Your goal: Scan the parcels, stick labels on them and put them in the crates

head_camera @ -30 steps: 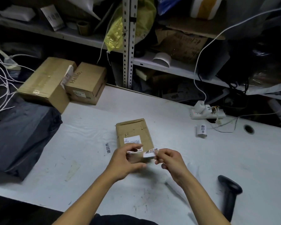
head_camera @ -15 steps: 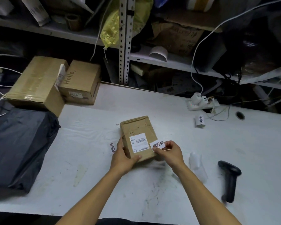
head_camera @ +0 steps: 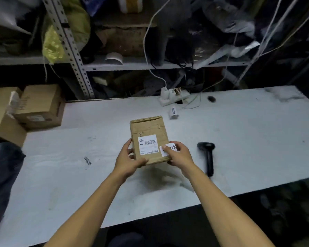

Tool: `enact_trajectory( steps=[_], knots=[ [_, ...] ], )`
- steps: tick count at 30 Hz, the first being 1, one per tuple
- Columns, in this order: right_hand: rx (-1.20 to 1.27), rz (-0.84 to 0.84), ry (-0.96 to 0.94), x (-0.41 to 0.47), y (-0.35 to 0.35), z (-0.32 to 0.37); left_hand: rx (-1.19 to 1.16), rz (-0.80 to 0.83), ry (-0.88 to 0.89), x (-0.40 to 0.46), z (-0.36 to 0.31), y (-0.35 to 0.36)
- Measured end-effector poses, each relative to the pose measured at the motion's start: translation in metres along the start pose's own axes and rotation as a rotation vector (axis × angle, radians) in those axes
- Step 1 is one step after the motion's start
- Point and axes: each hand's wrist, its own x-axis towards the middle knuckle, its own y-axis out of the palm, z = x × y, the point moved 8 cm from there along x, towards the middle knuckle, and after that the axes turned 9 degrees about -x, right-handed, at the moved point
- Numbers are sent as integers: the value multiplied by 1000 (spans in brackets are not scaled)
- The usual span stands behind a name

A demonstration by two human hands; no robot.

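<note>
Hands both on one small brown cardboard parcel (head_camera: 149, 132), held just above the white tabletop (head_camera: 239, 139) near its middle. Left hand (head_camera: 128, 160) grips the near-left corner, thumb curled over the top face, fingers along the side. Right hand (head_camera: 179, 155) clasps the near-right corner, thumb pressing a white sticker with black characters (head_camera: 169, 149) beside the white printed barcode label (head_camera: 147, 144). Black handheld scanner (head_camera: 208, 157) lies on the tabletop just right of the right hand, untouched.
</note>
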Motion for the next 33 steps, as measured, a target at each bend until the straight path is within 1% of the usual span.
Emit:
enact_trajectory(
  steps=[5, 8, 11, 14, 19, 23, 27, 30, 33],
  knots=[
    [47, -191, -40, -53, -160, -34, 59, 263, 113, -36, -23, 157],
    [130, -332, -33, -97, -260, -79, 108, 470, 146, -66, -16, 268],
    [198, -497, -11, -144, -343, -129, 161, 660, 120, -104, -1, 367],
    [307, -637, 53, -192, -407, -188, 228, 824, 104, -140, 22, 457],
    [516, -826, 206, -252, -475, -297, 379, 1127, 73, -201, 77, 585],
    [643, -921, 315, -286, -519, -373, 460, 1263, -17, -240, 131, 674],
    [724, -965, 404, -295, -565, -434, 544, 1344, -82, -254, 180, 751],
    [770, -1003, 469, -293, -611, -474, 562, 1401, -134, -258, 212, 816],
    [834, -1041, 546, -286, -669, -514, 562, 1452, -255, -265, 241, 896]
  ],
)
